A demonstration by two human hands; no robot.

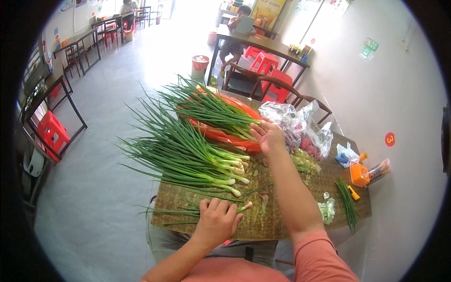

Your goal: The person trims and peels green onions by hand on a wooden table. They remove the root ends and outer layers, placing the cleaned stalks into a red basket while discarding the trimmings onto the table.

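My left hand [216, 218] is closed around a spring onion [245, 208] at the table's near edge, its root end poking out past the fingers. Further forward, my right hand [269, 137] touches the root ends of a bunch of spring onions [218, 112]. Whether its fingers grip any stalk is hard to see. That bunch rests on a red plastic bag [225, 135]. Between my hands lies a second pile of spring onions [197, 158], white bulbs pointing right and green leaves hanging over the table's left side.
Clear plastic bags [299, 123] with reddish produce stand beyond my right arm, beside a heap of pale trimmings [306, 163]. Along the right edge are an orange box [359, 175], a yellow-handled cutter [353, 193] and cut green leaves [346, 204]. A person [239, 24] sits at another table.
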